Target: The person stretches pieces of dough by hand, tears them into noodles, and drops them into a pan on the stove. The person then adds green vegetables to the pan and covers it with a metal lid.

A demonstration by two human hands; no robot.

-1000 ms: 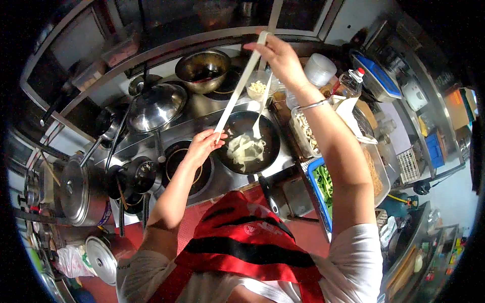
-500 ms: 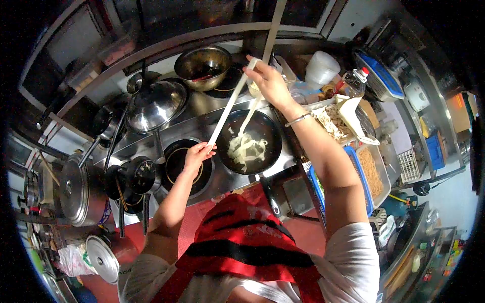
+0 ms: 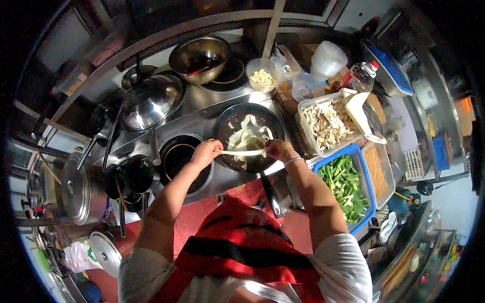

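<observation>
Noodle (image 3: 241, 152), a pale flat band, hangs between two hands over the near side of the pan (image 3: 277, 119) on the stove (image 3: 191, 121). From where I stand, it looks light and limp, with a slight sag across the middle.

On its left, the left grip (image 3: 205, 152) pinches one end between thumb and fingers. I'd guess the dough is soft and stretchy, perhaps tacky or slick, and quick to tear if yanked. The thin middle seems the weakest stretch; the ends seem the better hold, taken lightly across the full width. On its right, the right grip (image 3: 281, 149) is closed on the band too.

As for what I can't make out: far left, the domed lid (image 3: 151, 102) covers whatever sits beneath it, and the dark pot (image 3: 138, 173) is too shadowed to read. The noodle's left tip is lost under the fingers. Behind the band, part of the pale strips (image 3: 247, 132) is masked, and I can't tell whether the piece rising by the right fingers belongs to the noodle. Further right, a white piece (image 3: 357, 107), lid or wrapping, hides some of the mushrooms (image 3: 326, 123).
</observation>
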